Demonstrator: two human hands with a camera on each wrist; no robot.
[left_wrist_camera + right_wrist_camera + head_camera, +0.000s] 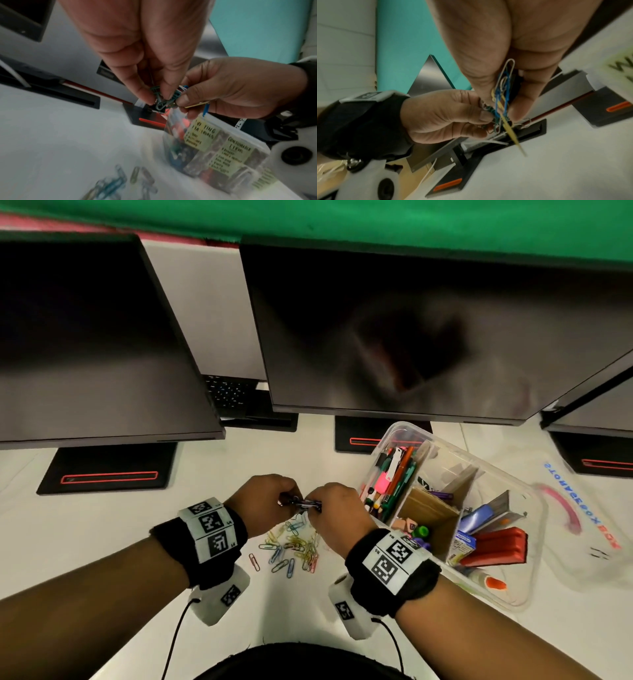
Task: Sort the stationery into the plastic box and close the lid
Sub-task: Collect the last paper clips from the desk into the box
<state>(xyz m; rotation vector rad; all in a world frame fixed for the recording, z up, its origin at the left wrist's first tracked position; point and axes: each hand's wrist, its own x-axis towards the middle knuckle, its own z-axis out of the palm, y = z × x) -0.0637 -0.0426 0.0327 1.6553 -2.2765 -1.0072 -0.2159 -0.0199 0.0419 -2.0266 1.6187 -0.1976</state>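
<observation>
Wire clips: we saw one tangled clump of paper clips (303, 504) at mid-frame, pinched by both hands.
Left hand (263, 501): clenched on clump.
Right hand (337, 515): likewise.
Loose clips (291, 546): over ten below.
Plastic box (534, 508): one, lidless, right.

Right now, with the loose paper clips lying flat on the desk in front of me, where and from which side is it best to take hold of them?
Probably come from straight above. The loose paper clips lie flat and partly overlapping on the desk, so no edge stands up for a side grip. Pinch the dense middle of the heap, where the clips overlap. Both hands are busy: left hand and right hand pinch a tangled bunch of clips.
</observation>
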